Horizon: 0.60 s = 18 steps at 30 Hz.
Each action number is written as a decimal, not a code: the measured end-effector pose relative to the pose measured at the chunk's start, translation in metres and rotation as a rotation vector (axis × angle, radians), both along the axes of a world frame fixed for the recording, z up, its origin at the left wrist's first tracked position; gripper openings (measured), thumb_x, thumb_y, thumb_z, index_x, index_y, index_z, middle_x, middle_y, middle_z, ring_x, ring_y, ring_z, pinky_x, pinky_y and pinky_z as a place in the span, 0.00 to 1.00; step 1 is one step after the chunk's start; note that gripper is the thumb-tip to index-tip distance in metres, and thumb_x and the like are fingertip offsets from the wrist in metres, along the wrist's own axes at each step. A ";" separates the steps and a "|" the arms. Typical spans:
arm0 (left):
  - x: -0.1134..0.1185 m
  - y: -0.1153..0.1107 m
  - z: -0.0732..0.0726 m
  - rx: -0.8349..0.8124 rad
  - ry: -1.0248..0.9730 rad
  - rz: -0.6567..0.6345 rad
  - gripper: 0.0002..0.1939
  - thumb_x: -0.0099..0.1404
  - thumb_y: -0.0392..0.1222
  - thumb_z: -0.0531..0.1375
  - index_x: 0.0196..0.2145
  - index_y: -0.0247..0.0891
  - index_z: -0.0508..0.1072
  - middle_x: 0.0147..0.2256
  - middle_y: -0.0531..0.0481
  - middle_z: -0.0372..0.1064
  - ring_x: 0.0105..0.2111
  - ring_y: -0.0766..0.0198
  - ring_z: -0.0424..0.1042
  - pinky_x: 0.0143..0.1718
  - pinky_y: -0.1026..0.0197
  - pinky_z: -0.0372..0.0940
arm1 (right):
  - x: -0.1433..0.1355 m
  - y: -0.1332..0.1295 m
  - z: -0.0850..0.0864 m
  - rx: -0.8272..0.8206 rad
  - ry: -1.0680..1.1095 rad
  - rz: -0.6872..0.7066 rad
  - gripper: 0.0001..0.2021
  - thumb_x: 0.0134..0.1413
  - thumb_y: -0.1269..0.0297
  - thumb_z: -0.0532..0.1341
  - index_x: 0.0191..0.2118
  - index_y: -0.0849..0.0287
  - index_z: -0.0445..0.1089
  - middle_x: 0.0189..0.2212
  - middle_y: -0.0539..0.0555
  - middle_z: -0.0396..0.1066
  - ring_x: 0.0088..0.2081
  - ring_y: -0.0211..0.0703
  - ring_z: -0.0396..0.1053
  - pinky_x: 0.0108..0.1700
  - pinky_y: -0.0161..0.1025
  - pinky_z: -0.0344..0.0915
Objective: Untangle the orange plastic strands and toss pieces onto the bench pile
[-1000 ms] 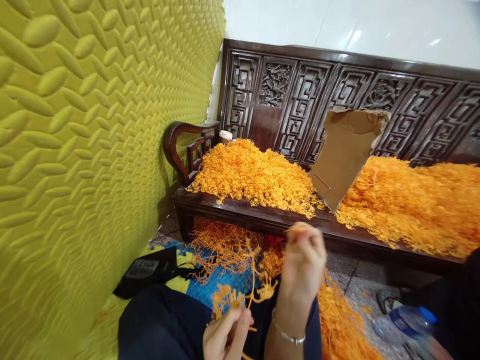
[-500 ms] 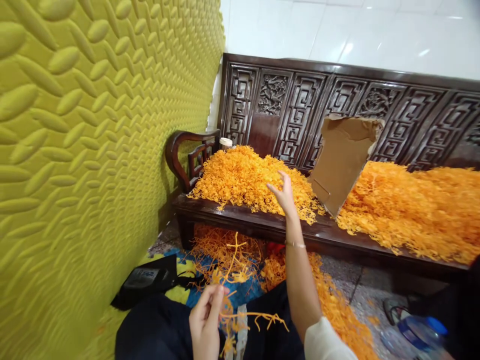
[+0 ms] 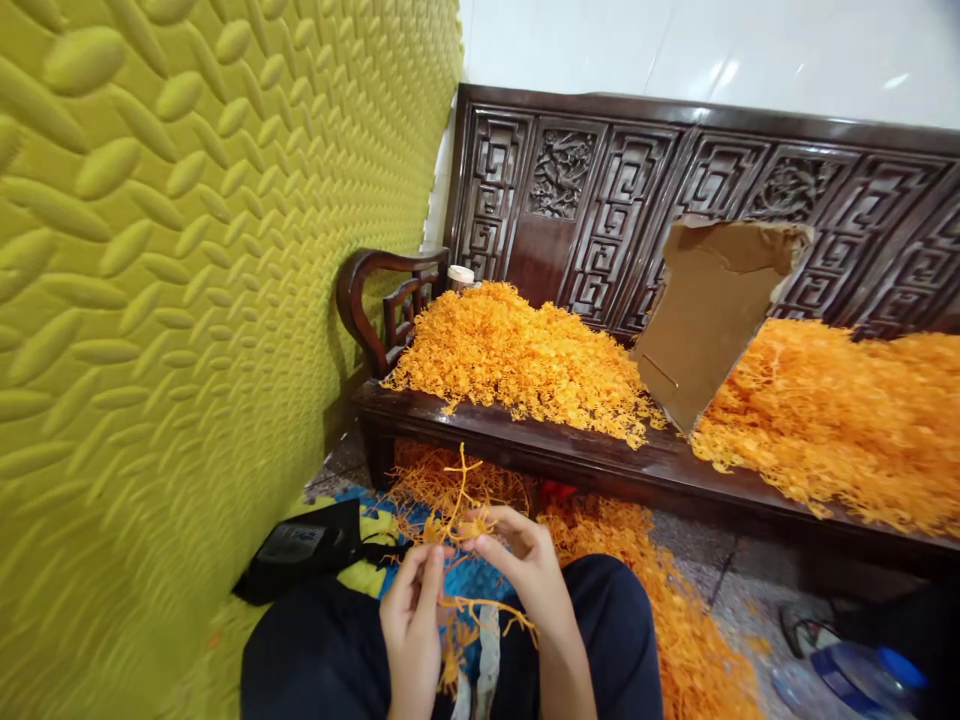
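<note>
Between left grip (image 3: 412,603) and right grip (image 3: 529,572), orange sprig (image 3: 463,484).

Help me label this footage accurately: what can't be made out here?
All in the head view:
- White-lidded jar: lower part hidden behind the left orange pile
- Carved bench: right end cut off by frame edge
- Bottle: label lettering blurred
- Black pouch: print too small to read
</note>
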<state>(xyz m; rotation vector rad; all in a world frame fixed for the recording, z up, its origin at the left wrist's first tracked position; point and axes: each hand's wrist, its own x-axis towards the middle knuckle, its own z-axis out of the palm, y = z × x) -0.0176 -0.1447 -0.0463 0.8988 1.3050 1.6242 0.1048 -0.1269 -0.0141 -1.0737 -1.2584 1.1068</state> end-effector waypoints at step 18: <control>0.034 -0.025 0.029 0.212 0.196 -0.416 0.14 0.63 0.46 0.57 0.24 0.38 0.73 0.22 0.51 0.71 0.22 0.65 0.69 0.25 0.68 0.63 | 0.002 -0.004 0.001 0.346 0.247 -0.815 0.02 0.46 0.67 0.66 0.27 0.58 0.74 0.29 0.53 0.72 0.34 0.44 0.68 0.37 0.41 0.64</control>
